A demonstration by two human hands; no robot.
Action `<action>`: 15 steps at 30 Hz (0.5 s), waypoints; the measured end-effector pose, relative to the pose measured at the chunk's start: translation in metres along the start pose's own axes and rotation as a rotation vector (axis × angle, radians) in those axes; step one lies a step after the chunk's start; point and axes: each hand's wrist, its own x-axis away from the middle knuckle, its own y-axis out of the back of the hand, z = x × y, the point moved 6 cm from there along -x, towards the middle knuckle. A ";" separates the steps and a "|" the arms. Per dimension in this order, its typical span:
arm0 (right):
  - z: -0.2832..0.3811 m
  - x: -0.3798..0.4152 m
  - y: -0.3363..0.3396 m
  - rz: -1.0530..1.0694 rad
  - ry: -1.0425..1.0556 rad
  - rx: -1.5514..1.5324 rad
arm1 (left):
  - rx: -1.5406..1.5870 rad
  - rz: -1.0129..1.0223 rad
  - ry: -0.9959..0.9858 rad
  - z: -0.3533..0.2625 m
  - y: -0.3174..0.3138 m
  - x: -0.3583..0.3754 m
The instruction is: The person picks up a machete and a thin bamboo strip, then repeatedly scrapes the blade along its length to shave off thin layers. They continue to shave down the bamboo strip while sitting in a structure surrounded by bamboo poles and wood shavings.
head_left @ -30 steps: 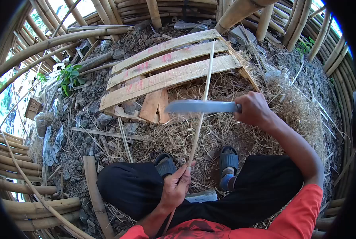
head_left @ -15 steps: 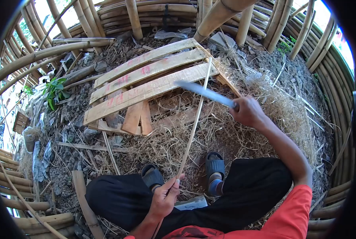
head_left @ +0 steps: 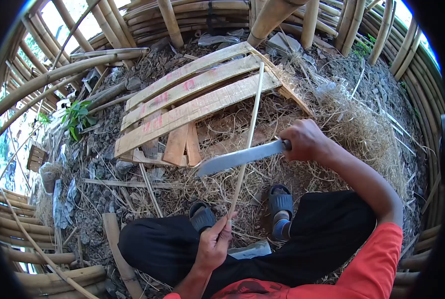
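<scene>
My left hand [head_left: 214, 246] is closed around the lower part of a long, thin bamboo strip [head_left: 254, 115]. The strip slants up and away, and its far end overlaps the edge of a slatted wooden pallet [head_left: 192, 112]. In my right hand [head_left: 303, 140] is the handle of a machete [head_left: 242, 157], a broad blade pointing left. The blade crosses over the strip about midway along it; whether it touches cannot be told. Pale shavings [head_left: 262, 184] cover the ground beneath both.
Bamboo poles [head_left: 170, 22] and stacked bamboo walls surround the spot. A split bamboo piece [head_left: 118, 251] lies beside my left knee. My sandals [head_left: 281, 204] are on the ground among the shavings. A green plant [head_left: 78, 118] grows at the left.
The machete has come down along the strip towards me, its blade swinging from the upper part to the middle. My left hand keeps its hold on the strip. The view has shifted slightly.
</scene>
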 end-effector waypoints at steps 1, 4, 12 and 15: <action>-0.010 -0.003 0.001 0.010 -0.085 -0.027 | -0.006 -0.019 0.008 -0.004 0.000 0.000; -0.032 -0.008 0.003 -0.085 -0.091 0.062 | 0.008 -0.030 0.024 -0.001 -0.003 0.002; -0.084 0.010 0.002 -0.156 -0.434 -0.201 | 0.140 0.052 0.087 0.001 -0.011 0.004; -0.035 0.017 0.006 -0.194 -0.114 -0.134 | 0.168 0.045 0.124 0.008 -0.008 0.002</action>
